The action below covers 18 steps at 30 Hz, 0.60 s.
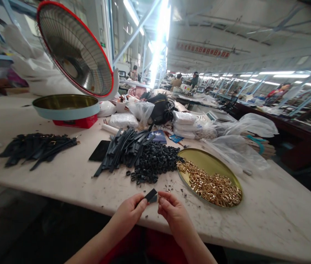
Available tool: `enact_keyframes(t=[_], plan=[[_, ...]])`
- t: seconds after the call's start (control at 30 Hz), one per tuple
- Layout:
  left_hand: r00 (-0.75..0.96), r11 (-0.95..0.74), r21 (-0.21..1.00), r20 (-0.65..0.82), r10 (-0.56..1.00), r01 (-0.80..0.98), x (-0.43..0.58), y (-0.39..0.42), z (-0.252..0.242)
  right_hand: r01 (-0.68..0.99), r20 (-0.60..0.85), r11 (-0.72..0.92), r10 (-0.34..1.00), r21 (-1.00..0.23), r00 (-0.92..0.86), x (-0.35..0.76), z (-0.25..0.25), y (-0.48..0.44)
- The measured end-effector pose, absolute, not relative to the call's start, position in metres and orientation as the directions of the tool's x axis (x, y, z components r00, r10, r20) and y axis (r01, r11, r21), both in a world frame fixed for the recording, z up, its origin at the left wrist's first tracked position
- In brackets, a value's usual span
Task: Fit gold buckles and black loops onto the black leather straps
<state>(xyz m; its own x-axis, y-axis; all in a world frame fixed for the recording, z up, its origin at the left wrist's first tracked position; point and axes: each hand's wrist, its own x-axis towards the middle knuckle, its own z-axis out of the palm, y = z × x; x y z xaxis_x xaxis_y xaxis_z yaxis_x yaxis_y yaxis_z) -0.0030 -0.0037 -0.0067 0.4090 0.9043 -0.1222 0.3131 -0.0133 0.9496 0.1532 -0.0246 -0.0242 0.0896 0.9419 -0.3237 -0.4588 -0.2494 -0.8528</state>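
Observation:
Near the table's front edge, my left hand (pixel 131 209) is closed on a short black strap (pixel 151 195), its end folded over. My right hand (pixel 172 209) pinches close by the strap's right end. A small pale or gold glint shows at its fingertips, too small to make out. Ahead lie a heap of loose black straps (pixel 127 146) and a pile of small black loops (pixel 158 161). Right of these, a gold-coloured round tray (pixel 213 161) holds many small gold buckles (pixel 216 189). On the left rests a bunch of black straps with gold buckles (pixel 39 148).
A red-rimmed round heater (pixel 75 47) tilts above a shallow pale-blue tin (pixel 67 112) on a red box (pixel 75 122). White packets (pixel 184 123), a black bag (pixel 159 108) and clear plastic (pixel 235 152) line the back. People sit farther off.

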Motion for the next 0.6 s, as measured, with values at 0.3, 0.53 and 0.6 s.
enact_keyframes(t=[0.3,0.53,0.6], plan=[[0.525,-0.128,0.895,-0.131,0.841,0.428,-0.003,-0.002,-0.006,-0.676,-0.455,-0.327,0.891,-0.66,0.013,0.143,-0.034,-0.028],[0.619,-0.214,0.797,-0.237,0.749,0.564,-0.005,0.009,-0.004,-0.572,-0.47,-0.401,0.882,-0.715,-0.031,0.149,-0.051,-0.03],[0.631,-0.204,0.827,-0.216,0.745,0.523,-0.002,0.009,-0.004,-0.529,-0.428,-0.395,0.902,-0.751,-0.066,0.145,-0.052,-0.03]])
